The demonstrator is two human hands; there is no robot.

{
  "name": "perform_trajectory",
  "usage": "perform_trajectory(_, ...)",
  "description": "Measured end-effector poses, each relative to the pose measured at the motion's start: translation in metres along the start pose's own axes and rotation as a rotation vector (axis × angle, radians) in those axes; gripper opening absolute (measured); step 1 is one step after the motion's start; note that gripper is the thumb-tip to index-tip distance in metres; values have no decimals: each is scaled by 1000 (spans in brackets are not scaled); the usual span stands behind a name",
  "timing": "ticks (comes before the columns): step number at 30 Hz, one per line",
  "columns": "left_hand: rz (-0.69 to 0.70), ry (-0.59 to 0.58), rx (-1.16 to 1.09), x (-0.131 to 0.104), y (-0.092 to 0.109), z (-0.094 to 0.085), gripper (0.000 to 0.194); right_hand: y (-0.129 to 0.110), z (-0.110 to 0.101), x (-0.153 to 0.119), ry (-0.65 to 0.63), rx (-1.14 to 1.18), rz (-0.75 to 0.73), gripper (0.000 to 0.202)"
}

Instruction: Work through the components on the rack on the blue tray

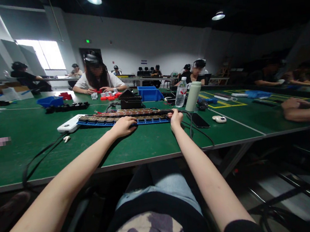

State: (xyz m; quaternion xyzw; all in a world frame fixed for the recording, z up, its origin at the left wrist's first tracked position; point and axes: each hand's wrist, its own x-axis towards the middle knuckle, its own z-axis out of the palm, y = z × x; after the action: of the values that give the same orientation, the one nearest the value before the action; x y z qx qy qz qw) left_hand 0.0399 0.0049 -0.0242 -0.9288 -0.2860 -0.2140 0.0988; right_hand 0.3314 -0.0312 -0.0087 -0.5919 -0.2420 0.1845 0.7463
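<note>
A long bundle of cables (143, 112) lies along a blue strip-like holder (101, 124) on the green table. My left hand (124, 126) rests on the near edge of the holder, its fingers curled over it. At the right end of the bundle, my right hand (175, 117) has its fingers closed around a black cable sleeve, where the cables narrow. The blue holder's right end reaches my right hand. What lies under my left fingers is partly hidden.
Around the bundle are a white device (70, 124), an earbud (66, 138), a black phone (200, 120), a green bottle (193, 96), a water bottle (181, 92), a black box (129, 101) and blue bins (150, 93). Other people sit opposite and at the right.
</note>
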Motion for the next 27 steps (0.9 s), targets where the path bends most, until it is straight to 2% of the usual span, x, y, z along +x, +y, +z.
perform_trajectory(8, -18, 3, -12, 2, 2, 0, 32, -5, -2, -4, -1, -58, -41, 42)
perform_trajectory(13, -79, 5, 82, 10, 8, 0, 36, -5, -2, -4, -5, -53, -35, 44)
perform_trajectory(19, -33, -32, 102, 28, 19, -4, 37, -6, -2, -5, 4, -58, -27, 44)
perform_trajectory(24, -78, -17, 160, 52, 34, 1, 30, -5, -2, -5, 0, -51, -29, 43)
perform_trajectory(27, -118, 18, 139, 58, 44, 8, 30, -5, -1, -5, -1, -53, -41, 42)
